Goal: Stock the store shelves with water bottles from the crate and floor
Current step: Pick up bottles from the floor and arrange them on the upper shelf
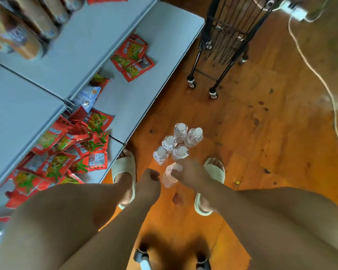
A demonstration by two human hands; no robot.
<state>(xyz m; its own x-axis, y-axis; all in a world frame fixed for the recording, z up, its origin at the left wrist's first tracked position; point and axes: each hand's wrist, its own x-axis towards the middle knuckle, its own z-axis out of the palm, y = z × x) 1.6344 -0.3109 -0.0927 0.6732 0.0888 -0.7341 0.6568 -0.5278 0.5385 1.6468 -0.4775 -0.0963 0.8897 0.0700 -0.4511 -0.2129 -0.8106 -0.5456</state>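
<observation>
Right hand (189, 172) — grips a water bottle (170, 175); left hand (148, 179) curled, empty. Lift straight, clear of standing bottles (180, 133).

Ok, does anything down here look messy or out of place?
The red snack packets lie in a jumbled heap on the lower shelf, overlapping at all angles instead of in rows. A white cord trails loose across the floor. The water bottles stand upright, nothing spilled.
</observation>
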